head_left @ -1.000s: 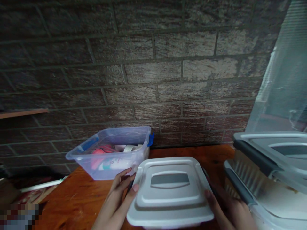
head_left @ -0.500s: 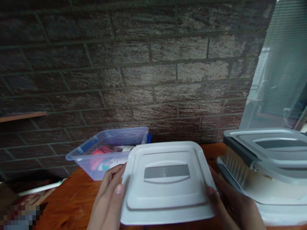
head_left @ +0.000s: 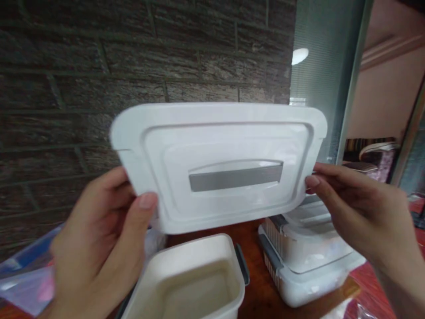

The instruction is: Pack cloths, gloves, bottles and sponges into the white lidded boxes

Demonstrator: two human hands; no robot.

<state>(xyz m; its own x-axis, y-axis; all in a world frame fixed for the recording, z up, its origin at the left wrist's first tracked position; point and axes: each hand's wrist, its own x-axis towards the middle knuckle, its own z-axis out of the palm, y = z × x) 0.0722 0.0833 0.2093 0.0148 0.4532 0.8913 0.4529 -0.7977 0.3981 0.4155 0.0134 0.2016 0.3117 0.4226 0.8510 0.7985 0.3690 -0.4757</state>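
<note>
A white plastic lid [head_left: 229, 146] with a grey inset handle is held up and tilted, its top side facing me. My left hand [head_left: 102, 235] grips its left edge, thumb on the top face and fingers behind. On the opposite edge, my right hand [head_left: 358, 204] pinches the lid between thumb and fingers. Below the lid stands an uncovered white storage box [head_left: 195, 288], with nothing seen inside and a dark grey latch [head_left: 242, 264] hanging out on its right side.
Two lidded white boxes [head_left: 308, 252] are stacked on the wooden table [head_left: 255, 288] at the right. A clear bin [head_left: 26, 283] with blue latches stands at the left, partly hidden by my left hand. Behind rises a brick wall [head_left: 133, 57], with a glass panel [head_left: 322, 66] beside it.
The lid has come up and tilted towards me in both hands, uncovering the box below. The view has turned to the right.
</note>
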